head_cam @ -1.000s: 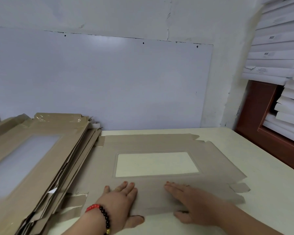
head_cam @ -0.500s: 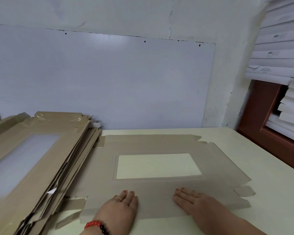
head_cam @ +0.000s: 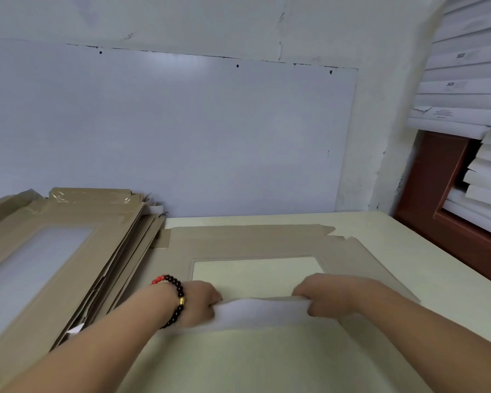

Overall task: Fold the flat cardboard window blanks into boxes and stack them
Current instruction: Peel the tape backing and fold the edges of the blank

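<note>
Brown cardboard is what both hands are working: the near flap [head_cam: 262,309] of a flat grey-brown cardboard blank with a rectangular clear window [head_cam: 255,251] has been lifted, its pale inner face turned toward the camera. The left hand [head_cam: 200,303], with a red-and-black bead bracelet [head_cam: 176,299] at its wrist, curls its fingers round the flap's left end; the right hand [head_cam: 321,296] curls over the right end in the same way. Between the two grips the flap bows slightly.

Just beyond the knuckles lies the window pane [head_cam: 257,272], and beyond that the far panels and tabs of the blank lie flat on the cream table [head_cam: 425,268]. To the left of the left hand a leaning stack of tan window blanks [head_cam: 54,251] rests, its lowest edges overlapping or touching the blank's left tabs. Well off to the right, white flat boxes [head_cam: 465,89] are piled above a reddish-brown wooden cabinet [head_cam: 437,199].

The risk, as I judge it, is an uneven fold. If one hand pulls ahead, the crease could wander off its score line and wrinkle the pane. Dragging the blank toward the body could also snag its left tabs under the leaning stack and tip those blanks over.
</note>
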The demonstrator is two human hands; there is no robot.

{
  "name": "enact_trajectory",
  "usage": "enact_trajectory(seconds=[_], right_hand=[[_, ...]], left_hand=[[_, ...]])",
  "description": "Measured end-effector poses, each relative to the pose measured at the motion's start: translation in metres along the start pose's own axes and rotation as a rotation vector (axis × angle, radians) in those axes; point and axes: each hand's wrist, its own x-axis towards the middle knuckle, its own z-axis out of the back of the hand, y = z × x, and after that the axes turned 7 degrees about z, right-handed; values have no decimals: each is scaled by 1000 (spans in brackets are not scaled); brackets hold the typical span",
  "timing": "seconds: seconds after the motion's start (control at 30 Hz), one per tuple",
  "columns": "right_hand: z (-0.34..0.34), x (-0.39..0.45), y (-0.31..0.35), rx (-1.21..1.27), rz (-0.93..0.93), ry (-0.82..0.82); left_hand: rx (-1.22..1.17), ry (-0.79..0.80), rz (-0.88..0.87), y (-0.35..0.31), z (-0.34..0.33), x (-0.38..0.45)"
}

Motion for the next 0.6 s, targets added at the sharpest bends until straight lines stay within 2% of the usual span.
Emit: enact_trajectory(seconds=[0.17,0.3,0.5,0.57,0.6], right_hand=[[4,24,-9,104,-95,17],[-5,35,-12,31,-133,-60],[-32,41,-1,-75,-160,-127],[-45,43,20,-138,-137,-213],[-53,45,34,-184,-114,-317]], left_hand=[[-48,-58,65,6,8,21],[44,-216,115,5,-1,31],[-109,-464,147,7,-40,47],[-106,-571,186,2,-57,53],[-101,-590,191,-3,-64,54]])
